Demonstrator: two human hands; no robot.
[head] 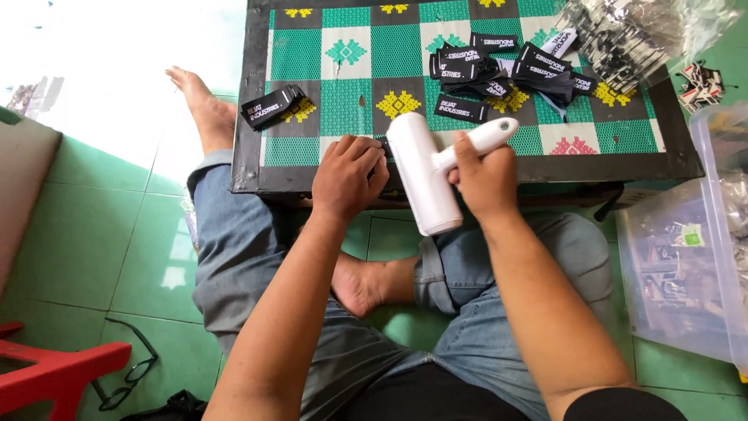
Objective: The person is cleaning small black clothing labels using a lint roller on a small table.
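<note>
We sit cross-legged on the green tile floor (93,226), jeans on, one bare foot tucked under, the other stretched out to the left. Nearest us, lower left: red plastic stool (54,374) w/ a pair of black glasses (128,374) lying beside it. Our right hand (487,175) is wrapped tight round the handle of a white lint roller (425,175), whose drum lies across the near edge of the worktop (249,140), tilted, its end hanging over our lap. Our left hand (347,175) is curled knuckles-up just left of the drum, pressing on smth dark at the edge; can't tell what it grips, mostly hidden. To the right on the floor, a clear plastic bin (713,234) w/ bagged dark items inside, contents too blurred to make out. The worktop is a low black-rimmed board covered w/ a green, grey & white chequered mat. One small stack of black fabric labels (269,107) lies at its left; a bigger loose heap of labels (506,74) sits further back, centre-right. Far right corner: clear bag of black-and-white tags (631,39).
</note>
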